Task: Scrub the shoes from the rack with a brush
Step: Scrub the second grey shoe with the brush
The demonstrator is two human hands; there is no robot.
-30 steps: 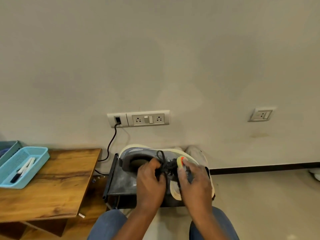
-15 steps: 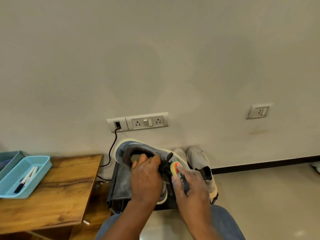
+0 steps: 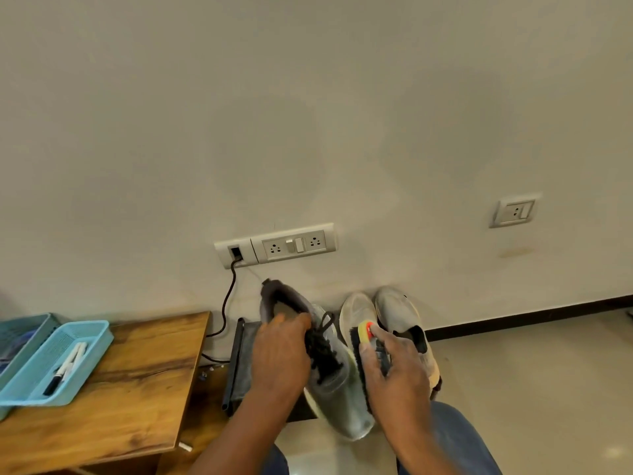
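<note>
A plain cream wall [image 3: 308, 114] fills most of the view, with a long socket strip [image 3: 275, 245] set low on it and a single socket plate [image 3: 515, 211] well to the right of that strip. A black cable [image 3: 228, 299] hangs from the left end of the strip and drops behind the low dark rack [image 3: 239, 365] standing directly below it on the pale tiled floor [image 3: 531, 389].

The grey shoe [image 3: 334, 382] is held over the rack, below the strip, its heel tipped up toward the wall and its toe pointing down toward the person's knees. The left hand [image 3: 281, 358] grips it at the collar, fingers [image 3: 294, 320] curled over the edge of the opening beside the black laces [image 3: 322, 347]. The right hand [image 3: 394, 375] is clenched round the brush [image 3: 368, 341], which has a yellow-and-orange end and dark bristles; the bristles sit just beside the right flank of the grey shoe, though whether they touch it cannot be told.

Behind the brush, below and to the right of the strip, a pair of pale shoes [image 3: 394, 310] stands side by side with toes toward the wall.

Left of the rack is a wooden worktop [image 3: 144, 378]. A light blue tray [image 3: 89, 341] rests on it holding markers [image 3: 66, 366], and a second, darker blue tray [image 3: 24, 330] touches the first on its far left side. Blue jeans [image 3: 455, 440] show at the bottom edge.
</note>
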